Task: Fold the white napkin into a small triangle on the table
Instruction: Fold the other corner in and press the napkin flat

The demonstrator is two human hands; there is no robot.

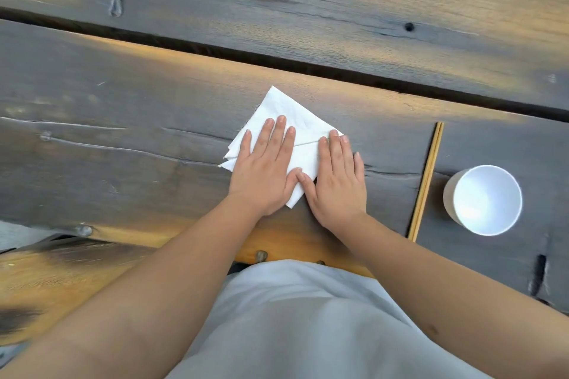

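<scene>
From the head view, you have one white napkin [288, 120] lying flat on the table [123, 120], on the plank nearest you, roughly midway along the near edge and a little in from it. It is already folded into layers: one point aims toward the far side of the table, another toward you, and several loose layer edges fan out at its left corner. A straight fold line crosses it between your two hands. Your left hand [264, 169] is spread flat, palm down, on the left half of the napkin, fingers [280, 129] together and pointing away from you, gripping nothing. Your right hand [337, 181] is also flat and spread, its inner fingers pressing the right corner of the napkin while the outer fingers and palm rest on bare wood. The two thumbs meet, touching, over the near part of the napkin. To the right, well apart from the napkin, lies one pair of wooden chopsticks [426, 181], the two sticks side by side and running from the near edge away from you. Just beyond them, near the right edge, stands one white cup [483, 200], upright and seen from above. A dark gap separates your plank from the far one.
</scene>
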